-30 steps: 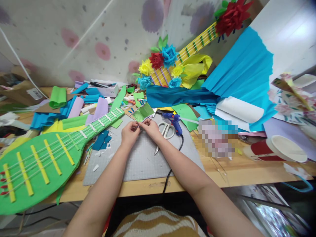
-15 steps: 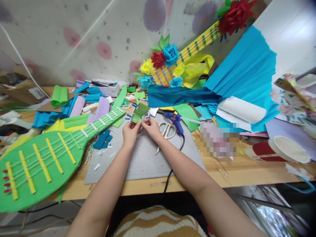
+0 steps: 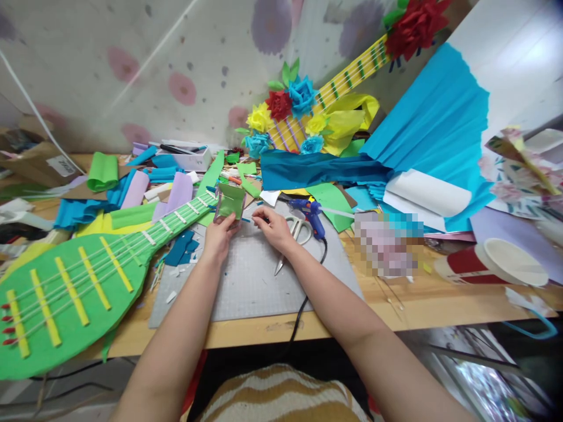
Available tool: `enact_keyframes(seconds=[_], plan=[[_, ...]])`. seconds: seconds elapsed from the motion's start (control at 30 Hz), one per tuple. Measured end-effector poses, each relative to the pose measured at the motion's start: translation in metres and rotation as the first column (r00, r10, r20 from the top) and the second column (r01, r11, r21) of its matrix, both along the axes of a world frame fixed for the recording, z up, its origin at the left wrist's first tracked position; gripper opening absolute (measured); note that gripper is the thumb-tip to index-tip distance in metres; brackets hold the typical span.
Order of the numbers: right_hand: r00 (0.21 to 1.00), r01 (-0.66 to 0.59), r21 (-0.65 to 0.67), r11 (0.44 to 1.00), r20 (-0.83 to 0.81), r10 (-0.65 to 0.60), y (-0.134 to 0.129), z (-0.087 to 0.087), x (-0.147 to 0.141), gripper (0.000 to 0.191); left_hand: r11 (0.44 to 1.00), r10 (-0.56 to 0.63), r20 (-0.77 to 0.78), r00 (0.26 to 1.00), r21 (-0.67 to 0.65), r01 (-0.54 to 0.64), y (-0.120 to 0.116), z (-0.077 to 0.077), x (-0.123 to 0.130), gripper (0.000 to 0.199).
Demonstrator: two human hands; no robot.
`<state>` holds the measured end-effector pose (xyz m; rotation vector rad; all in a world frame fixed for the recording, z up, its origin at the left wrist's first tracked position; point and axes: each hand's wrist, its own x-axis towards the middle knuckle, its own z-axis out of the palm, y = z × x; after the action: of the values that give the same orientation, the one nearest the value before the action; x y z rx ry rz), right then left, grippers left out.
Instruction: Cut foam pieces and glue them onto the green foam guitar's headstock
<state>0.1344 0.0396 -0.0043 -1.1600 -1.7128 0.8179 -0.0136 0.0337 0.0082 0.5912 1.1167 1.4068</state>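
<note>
A small green piece (image 3: 230, 200) with purple edges and blue bits at its sides stands upright over the grey cutting mat (image 3: 264, 287). My left hand (image 3: 222, 231) grips its lower edge, fingers closed. Just to the right, my right hand (image 3: 270, 227) is apart from the piece, its thumb and fingertips pinched together; whatever they hold, if anything, is too small to name. Beside that hand lie white-handled scissors (image 3: 299, 231), partly hidden by it, and a blue glue gun (image 3: 311, 215).
A green paper guitar (image 3: 74, 293) fills the left side. Behind stands a yellow guitar (image 3: 347, 79) with paper flowers. Blue crepe paper (image 3: 435, 117), a white roll (image 3: 426, 193) and a red-and-white cup (image 3: 479, 264) are at right. The glue gun's black cord crosses the mat.
My hands have moved apart. The left has shifted left with the green piece, which now faces me more squarely, while the right has let go of it.
</note>
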Motion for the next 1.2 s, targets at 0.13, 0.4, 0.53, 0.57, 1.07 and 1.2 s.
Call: enact_keyframes(seconds=[0.13, 0.4, 0.53, 0.57, 1.07, 1.2], plan=[[0.999, 0.045, -0.002, 0.999, -0.004, -0.045, -0.003, 0.000, -0.005, 0.016, 1.000, -0.010, -0.031, 0.999, -0.030, 0.009, 0.000, 0.001, 0.004, 0.037], [0.996, 0.014, -0.044, 0.999, 0.092, -0.010, -0.007, 0.006, -0.007, 0.017, 0.995, -0.048, -0.077, 0.996, -0.092, 0.041, 0.004, 0.000, -0.001, 0.028], [0.997, 0.028, -0.064, 0.998, 0.068, -0.024, -0.007, 0.004, -0.008, 0.016, 0.996, -0.038, -0.094, 0.995, -0.080, 0.031, 0.004, -0.001, 0.001, 0.026], [0.998, 0.026, -0.070, 0.997, 0.053, -0.023, -0.007, 0.003, -0.007, 0.016, 0.996, -0.040, -0.100, 0.994, -0.079, 0.032, 0.004, -0.002, 0.001, 0.027], [1.000, -0.016, -0.116, 0.993, -0.018, 0.014, -0.002, -0.006, -0.007, 0.017, 0.999, -0.009, -0.153, 0.988, -0.050, 0.001, 0.005, -0.011, 0.001, 0.035], [1.000, 0.000, -0.115, 0.993, -0.013, -0.002, -0.002, -0.008, -0.008, 0.017, 0.999, -0.016, -0.166, 0.986, -0.050, 0.008, 0.005, -0.010, 0.001, 0.035]])
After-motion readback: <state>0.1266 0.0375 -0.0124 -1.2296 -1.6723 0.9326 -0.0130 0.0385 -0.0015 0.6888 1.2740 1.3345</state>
